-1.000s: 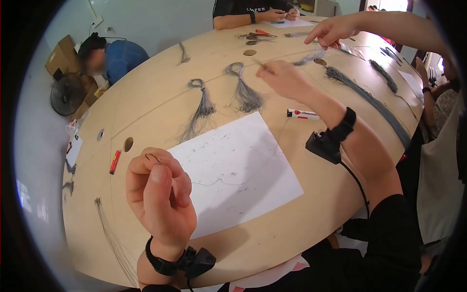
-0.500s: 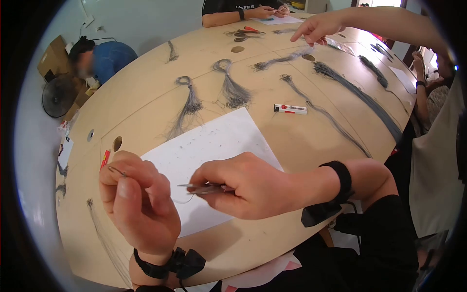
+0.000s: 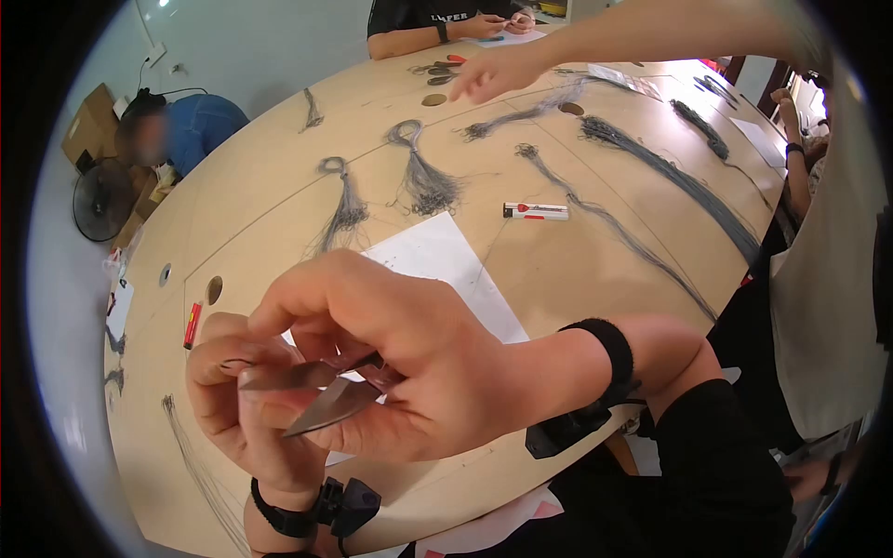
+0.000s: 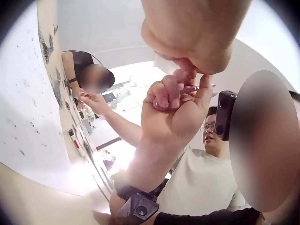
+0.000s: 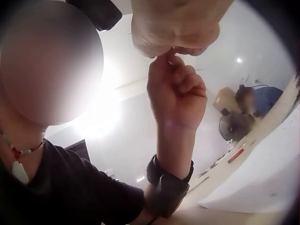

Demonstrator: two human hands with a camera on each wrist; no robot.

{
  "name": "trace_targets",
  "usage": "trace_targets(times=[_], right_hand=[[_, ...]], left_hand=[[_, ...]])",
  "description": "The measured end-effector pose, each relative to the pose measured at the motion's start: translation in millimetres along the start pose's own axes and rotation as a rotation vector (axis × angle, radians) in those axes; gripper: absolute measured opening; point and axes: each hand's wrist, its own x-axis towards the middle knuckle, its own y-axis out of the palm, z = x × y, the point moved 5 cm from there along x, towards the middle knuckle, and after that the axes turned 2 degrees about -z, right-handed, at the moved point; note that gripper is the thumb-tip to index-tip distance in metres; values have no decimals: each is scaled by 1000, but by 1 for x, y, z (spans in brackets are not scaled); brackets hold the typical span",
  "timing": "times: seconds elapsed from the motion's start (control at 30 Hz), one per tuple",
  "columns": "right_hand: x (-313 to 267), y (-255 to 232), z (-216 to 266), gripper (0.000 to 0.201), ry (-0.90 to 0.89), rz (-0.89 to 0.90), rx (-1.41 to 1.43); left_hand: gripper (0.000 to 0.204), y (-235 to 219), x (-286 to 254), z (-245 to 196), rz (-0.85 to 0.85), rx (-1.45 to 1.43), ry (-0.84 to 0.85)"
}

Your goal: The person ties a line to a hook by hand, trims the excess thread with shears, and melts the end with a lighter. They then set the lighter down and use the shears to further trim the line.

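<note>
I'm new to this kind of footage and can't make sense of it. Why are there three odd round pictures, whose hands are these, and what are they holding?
No machine here: a person wears three fisheye cameras, one on the head and one strapped to each wrist. The head view looks down at both hands over a large oval wooden table. The wrist views look up from below, so each shows the opposite hand against the ceiling.

The right hand grips small thread snips with pointed metal blades. The left hand pinches something very thin, probably a wire, too fine to identify.

On the table lie a white paper sheet, looped bundles of grey wire, a long grey strand, a white marker and a small red item. Other people work around the table.
</note>
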Motion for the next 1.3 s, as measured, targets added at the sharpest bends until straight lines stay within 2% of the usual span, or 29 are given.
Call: trace_targets(times=[0.23, 0.33, 0.43, 0.57, 0.63, 0.67, 0.73, 0.77, 0.83, 0.9, 1.07, 1.13, 1.23, 1.3], right_hand=[[0, -7, 9, 21, -226, -59, -166], [1, -7, 9, 21, -289, -68, -179], [0, -6, 6, 17, -297, -93, -104], [-2, -5, 2, 16, -290, -80, -121], [-2, -6, -2, 13, -294, -139, -96], [-3, -5, -2, 13, -297, -132, -80], [-3, -7, -15, 11, 10, -134, 111], [0, -9, -13, 8, 37, -135, 84], [5, -15, -6, 7, 66, -162, -14], [8, -22, -5, 6, 103, -130, -125], [9, -20, 1, 8, 168, -137, -160], [8, -18, -2, 9, 245, -91, -148], [6, -14, -10, 10, 205, -74, -60], [7, -16, -7, 10, 181, -47, -158]], left_hand=[[27, 2, -4, 5, 78, 153, 82], [27, 0, -6, 10, 79, 136, 42], [24, 1, -2, 8, 105, 146, 142], [17, 4, 0, 9, 57, 96, 164], [9, 5, 1, 13, 137, -41, 62], [6, 4, 1, 16, 95, -91, 2], [3, 3, 1, 24, 45, -163, -71], [3, 6, 2, 23, 58, -253, -100], [5, 6, 4, 21, 26, -306, -186], [6, 2, 7, 20, 13, -316, -201], [7, 2, 7, 20, 32, -355, -238], [6, 4, 5, 22, 28, -317, -287], [5, 7, 3, 22, 65, -298, -312], [5, 7, 3, 22, 69, -299, -313]])
